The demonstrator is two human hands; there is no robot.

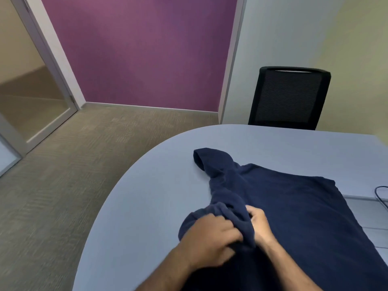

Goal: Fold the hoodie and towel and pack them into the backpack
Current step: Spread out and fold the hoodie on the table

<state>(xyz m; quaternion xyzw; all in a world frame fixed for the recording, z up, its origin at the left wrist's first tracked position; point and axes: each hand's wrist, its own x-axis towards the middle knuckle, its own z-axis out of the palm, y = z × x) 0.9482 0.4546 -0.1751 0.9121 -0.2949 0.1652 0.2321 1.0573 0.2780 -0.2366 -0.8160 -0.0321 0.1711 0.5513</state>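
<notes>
From my head camera, the navy hoodie [283,206] lies spread on the pale blue table [168,175], its hood pointing to the far left and its body running off toward the near right. Both my hands work at the garment's left edge, close to me. My left hand [210,238] is curled over a bunched wad of fabric, fingers bent and gripping it, which I take to be a sleeve gathered up. My right hand [260,225] rests just beside it, touching the same bunch, fingers partly bent against the cloth; whether it pinches the fabric or only presses it down I cannot tell.

I judge this to be early in the folding: the sleeve is being brought in over the body, and the hoodie is otherwise unfolded. The next move calls for laying that bunch flat across the chest and smoothing it, then dealing with the far side and the hood.

I see neither towel nor backpack anywhere here, so packing is some way off. A black chair [289,97] stands beyond the table's far edge, and a dark cable [381,196] shows at the right edge.
</notes>
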